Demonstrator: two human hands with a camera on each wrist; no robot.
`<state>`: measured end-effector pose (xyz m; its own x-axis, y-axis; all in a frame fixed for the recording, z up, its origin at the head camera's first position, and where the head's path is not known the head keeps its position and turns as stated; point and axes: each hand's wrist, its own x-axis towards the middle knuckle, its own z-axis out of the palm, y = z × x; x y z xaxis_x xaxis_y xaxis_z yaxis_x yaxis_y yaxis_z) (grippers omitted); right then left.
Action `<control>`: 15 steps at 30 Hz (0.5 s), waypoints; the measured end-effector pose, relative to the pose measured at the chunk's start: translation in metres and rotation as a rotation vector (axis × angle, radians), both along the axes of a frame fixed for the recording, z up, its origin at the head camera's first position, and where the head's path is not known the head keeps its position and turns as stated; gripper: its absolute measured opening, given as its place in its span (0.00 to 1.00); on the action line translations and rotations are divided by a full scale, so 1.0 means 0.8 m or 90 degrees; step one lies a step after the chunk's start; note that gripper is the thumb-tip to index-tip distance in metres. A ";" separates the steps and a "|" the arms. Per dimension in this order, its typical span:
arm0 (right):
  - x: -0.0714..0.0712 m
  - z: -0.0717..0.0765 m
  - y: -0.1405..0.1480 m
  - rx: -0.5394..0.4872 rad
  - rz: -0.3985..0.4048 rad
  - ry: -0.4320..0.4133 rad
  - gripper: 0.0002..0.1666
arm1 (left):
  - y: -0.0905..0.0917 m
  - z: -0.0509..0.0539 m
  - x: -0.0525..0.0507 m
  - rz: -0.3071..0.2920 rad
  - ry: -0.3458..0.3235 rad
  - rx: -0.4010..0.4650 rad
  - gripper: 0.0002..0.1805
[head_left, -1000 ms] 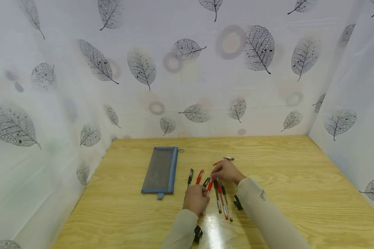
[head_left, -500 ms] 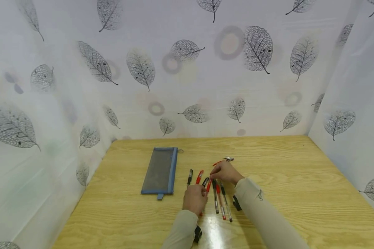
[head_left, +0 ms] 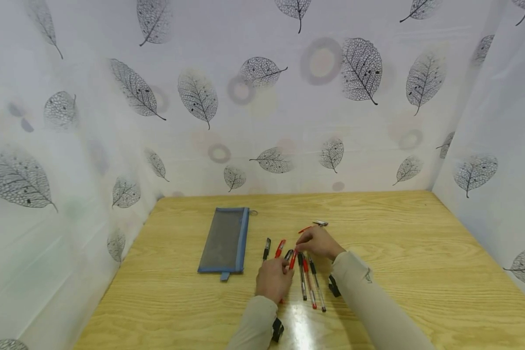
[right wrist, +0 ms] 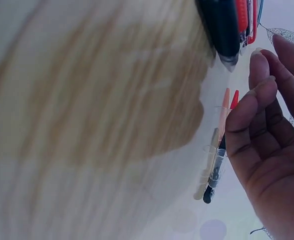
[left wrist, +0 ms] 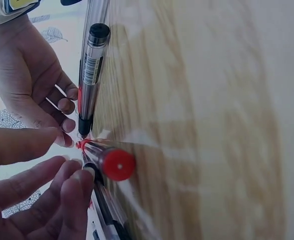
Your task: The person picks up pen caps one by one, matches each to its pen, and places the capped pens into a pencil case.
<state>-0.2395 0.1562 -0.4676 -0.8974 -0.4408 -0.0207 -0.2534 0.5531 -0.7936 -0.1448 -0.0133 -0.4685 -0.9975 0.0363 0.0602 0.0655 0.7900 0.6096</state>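
Observation:
My right hand (head_left: 319,241) pinches the cap end of a red pen (head_left: 292,260), which slants down toward my left hand. My left hand (head_left: 273,279) lies over the lower part of that pen, thumb beside it; in the left wrist view the thumb and fingers (left wrist: 74,192) stand apart. The pen's red end (left wrist: 119,165) points at that camera. Left of it are a black pen (head_left: 267,248) and another red pen (head_left: 280,248), partly hidden by the left hand. To the right lie a black pen (head_left: 302,276), a red pen (head_left: 309,283) and another black pen (head_left: 317,284).
A grey mesh zip pouch (head_left: 224,239) with blue edging lies left of the pens. Beyond the right hand are more pens (head_left: 320,223), partly hidden. The wooden table (head_left: 420,253) meets leaf-printed white sheeting (head_left: 288,112) at the back and sides.
The red pen between the hands and the pens right of it have shifted slightly left. Both hands stay almost in place, the right one moving only a little. The pouch has not moved.

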 end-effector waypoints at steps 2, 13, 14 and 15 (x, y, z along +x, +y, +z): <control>0.001 0.000 0.001 0.001 -0.018 -0.008 0.06 | 0.001 0.000 0.000 0.011 0.000 0.001 0.09; 0.004 0.002 0.033 -0.067 -0.079 -0.028 0.14 | 0.013 0.006 0.011 0.015 -0.043 0.114 0.15; 0.005 0.003 0.037 -0.076 -0.081 -0.029 0.15 | 0.014 0.007 0.012 0.011 -0.047 0.115 0.15; 0.005 0.005 0.041 -0.084 -0.087 -0.034 0.15 | 0.016 0.006 0.012 0.007 -0.052 0.115 0.15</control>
